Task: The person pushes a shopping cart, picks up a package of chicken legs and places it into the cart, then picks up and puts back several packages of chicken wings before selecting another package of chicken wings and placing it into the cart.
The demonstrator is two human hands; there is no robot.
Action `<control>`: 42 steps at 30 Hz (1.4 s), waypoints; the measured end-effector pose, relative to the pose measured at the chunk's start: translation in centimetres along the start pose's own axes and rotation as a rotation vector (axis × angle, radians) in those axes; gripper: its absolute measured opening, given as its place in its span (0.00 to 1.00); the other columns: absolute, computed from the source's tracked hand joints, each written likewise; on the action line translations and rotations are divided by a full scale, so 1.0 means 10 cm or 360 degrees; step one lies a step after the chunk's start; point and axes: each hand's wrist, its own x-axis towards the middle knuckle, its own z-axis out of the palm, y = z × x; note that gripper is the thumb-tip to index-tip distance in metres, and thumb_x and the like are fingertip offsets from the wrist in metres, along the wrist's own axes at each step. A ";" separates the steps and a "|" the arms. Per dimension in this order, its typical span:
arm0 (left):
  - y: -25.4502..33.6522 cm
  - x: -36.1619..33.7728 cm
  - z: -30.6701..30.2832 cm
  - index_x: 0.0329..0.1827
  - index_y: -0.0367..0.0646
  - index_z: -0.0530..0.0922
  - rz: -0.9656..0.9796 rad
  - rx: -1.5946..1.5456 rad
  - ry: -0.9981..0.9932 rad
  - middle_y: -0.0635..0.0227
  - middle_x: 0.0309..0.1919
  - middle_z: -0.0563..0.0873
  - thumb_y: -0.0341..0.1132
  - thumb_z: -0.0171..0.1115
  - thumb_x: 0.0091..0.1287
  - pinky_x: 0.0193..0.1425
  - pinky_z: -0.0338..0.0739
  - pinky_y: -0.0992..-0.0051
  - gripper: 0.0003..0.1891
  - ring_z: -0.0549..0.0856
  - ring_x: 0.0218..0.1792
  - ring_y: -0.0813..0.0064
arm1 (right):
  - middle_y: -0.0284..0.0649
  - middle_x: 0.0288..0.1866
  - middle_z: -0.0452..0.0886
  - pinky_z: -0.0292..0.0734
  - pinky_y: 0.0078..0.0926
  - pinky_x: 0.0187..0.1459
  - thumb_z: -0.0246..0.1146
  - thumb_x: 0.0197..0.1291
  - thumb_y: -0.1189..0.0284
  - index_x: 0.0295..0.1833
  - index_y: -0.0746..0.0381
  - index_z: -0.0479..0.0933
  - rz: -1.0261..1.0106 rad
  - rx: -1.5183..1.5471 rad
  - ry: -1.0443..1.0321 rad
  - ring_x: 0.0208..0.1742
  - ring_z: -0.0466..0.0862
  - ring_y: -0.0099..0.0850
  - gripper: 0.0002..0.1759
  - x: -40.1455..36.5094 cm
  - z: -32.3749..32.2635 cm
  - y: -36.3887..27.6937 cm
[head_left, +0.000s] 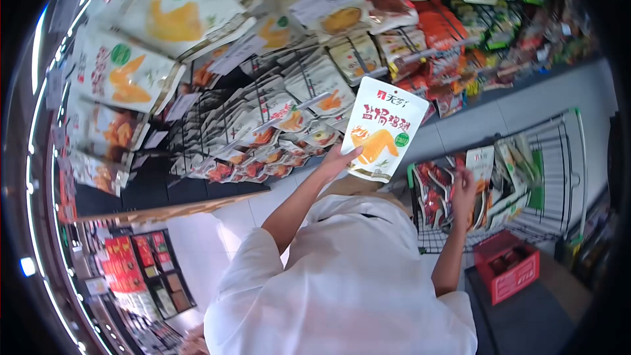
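My left hand (342,162) is shut on a white snack pouch (380,133), thumb across its lower left front. The pouch is upright and faces me, with red lettering, a picture of a yellow chicken wing and a round green mark. My right hand (463,187) is raised over the wire shopping cart (555,207), its fingers loosely bent and slightly apart, with nothing visible in them. Beside it in the cart stands another white pouch (480,163). Dark red packs (432,190) lie to its left, and more pale pouches (516,164) to its right.
Racks of hanging white pouches (289,115) fill the front and left. Red and orange packs (437,36) hang further right. A red box (506,266) sits right of me, near the cart. Red boxed goods (125,263) stand at the lower left, beyond the tiled floor (210,240).
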 end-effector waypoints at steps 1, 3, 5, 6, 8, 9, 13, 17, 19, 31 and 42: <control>0.01 -0.03 -0.07 0.64 0.37 0.71 0.0036 -0.0070 0.0045 0.67 0.56 0.81 0.38 0.61 0.70 0.62 0.72 0.75 0.23 0.79 0.55 0.77 | 0.35 0.44 0.79 0.72 0.20 0.48 0.57 0.67 0.73 0.48 0.65 0.76 -0.0061 0.0098 -0.0077 0.46 0.77 0.23 0.09 -0.06 0.14 0.15; 0.00 -0.17 -0.23 0.64 0.37 0.71 0.0095 -0.0211 0.0121 0.67 0.56 0.81 0.39 0.61 0.70 0.62 0.72 0.75 0.23 0.79 0.55 0.77 | 0.36 0.43 0.80 0.72 0.21 0.47 0.59 0.66 0.73 0.48 0.64 0.77 -0.0023 0.0034 -0.0389 0.45 0.78 0.23 0.08 -0.16 0.35 -0.02; 0.01 -0.31 -0.45 0.63 0.36 0.71 0.0129 -0.0270 0.0242 0.66 0.56 0.81 0.38 0.61 0.69 0.62 0.73 0.74 0.23 0.79 0.55 0.76 | 0.36 0.41 0.81 0.74 0.21 0.45 0.59 0.65 0.74 0.48 0.63 0.78 -0.0190 0.0049 -0.0578 0.41 0.78 0.23 0.08 -0.17 0.61 0.03; 0.01 -0.30 -0.47 0.63 0.36 0.71 0.0152 -0.0313 0.0263 0.65 0.56 0.81 0.37 0.61 0.69 0.62 0.73 0.73 0.22 0.79 0.55 0.76 | 0.36 0.41 0.81 0.74 0.23 0.45 0.59 0.64 0.75 0.47 0.64 0.78 -0.0395 -0.0277 -0.0674 0.41 0.79 0.24 0.08 -0.15 0.66 -0.15; -0.02 -0.29 -0.43 0.62 0.36 0.71 0.0185 -0.0458 0.0260 0.64 0.56 0.81 0.37 0.61 0.69 0.62 0.73 0.72 0.22 0.80 0.56 0.76 | 0.36 0.42 0.81 0.74 0.21 0.48 0.59 0.65 0.75 0.48 0.66 0.78 -0.0364 -0.0256 -0.0819 0.43 0.80 0.22 0.09 -0.10 0.84 -0.36; 0.01 -0.31 -0.47 0.62 0.36 0.71 0.0210 -0.0545 0.0251 0.64 0.56 0.81 0.36 0.61 0.70 0.62 0.74 0.72 0.22 0.80 0.56 0.75 | 0.37 0.41 0.81 0.74 0.20 0.45 0.59 0.65 0.75 0.48 0.66 0.77 -0.0254 -0.0146 -0.0836 0.42 0.79 0.22 0.09 -0.13 0.96 -0.61; -0.08 -0.37 -0.67 0.62 0.35 0.71 0.0247 -0.0627 0.0274 0.64 0.56 0.81 0.36 0.60 0.70 0.61 0.74 0.73 0.21 0.80 0.55 0.75 | 0.37 0.44 0.82 0.73 0.21 0.49 0.57 0.67 0.73 0.50 0.66 0.76 -0.0151 -0.0113 -0.1011 0.46 0.79 0.22 0.10 0.01 1.30 -0.84; -0.16 -0.50 -0.92 0.62 0.36 0.72 0.0377 -0.0777 0.0359 0.65 0.55 0.81 0.36 0.61 0.70 0.60 0.74 0.72 0.21 0.80 0.55 0.76 | 0.37 0.47 0.82 0.71 0.22 0.54 0.57 0.68 0.71 0.51 0.66 0.75 -0.0177 -0.0013 -0.1133 0.49 0.79 0.24 0.12 -0.04 1.74 -1.15; -0.11 -0.67 -1.04 0.61 0.36 0.72 0.0467 -0.0882 0.0407 0.65 0.54 0.82 0.36 0.61 0.70 0.60 0.75 0.72 0.20 0.80 0.54 0.76 | 0.40 0.49 0.81 0.70 0.25 0.57 0.56 0.70 0.70 0.56 0.67 0.73 -0.0174 -0.0009 -0.1300 0.52 0.79 0.27 0.15 -0.08 1.97 -1.26; -0.19 -1.20 -1.82 0.59 0.35 0.76 0.0625 -0.0834 0.0406 0.65 0.52 0.84 0.42 0.65 0.67 0.59 0.73 0.75 0.23 0.81 0.53 0.78 | 0.41 0.56 0.77 0.69 0.23 0.59 0.57 0.68 0.72 0.61 0.70 0.67 -0.0398 0.0166 -0.1499 0.58 0.75 0.26 0.19 -0.46 3.43 -2.05; 0.06 -1.43 -2.34 0.56 0.33 0.77 0.0645 -0.0438 0.0434 0.65 0.47 0.85 0.44 0.64 0.67 0.51 0.77 0.77 0.23 0.83 0.46 0.81 | 0.40 0.50 0.82 0.72 0.21 0.53 0.67 0.60 0.69 0.51 0.69 0.78 -0.0698 0.0075 -0.1096 0.49 0.79 0.24 0.17 -0.41 4.41 -3.29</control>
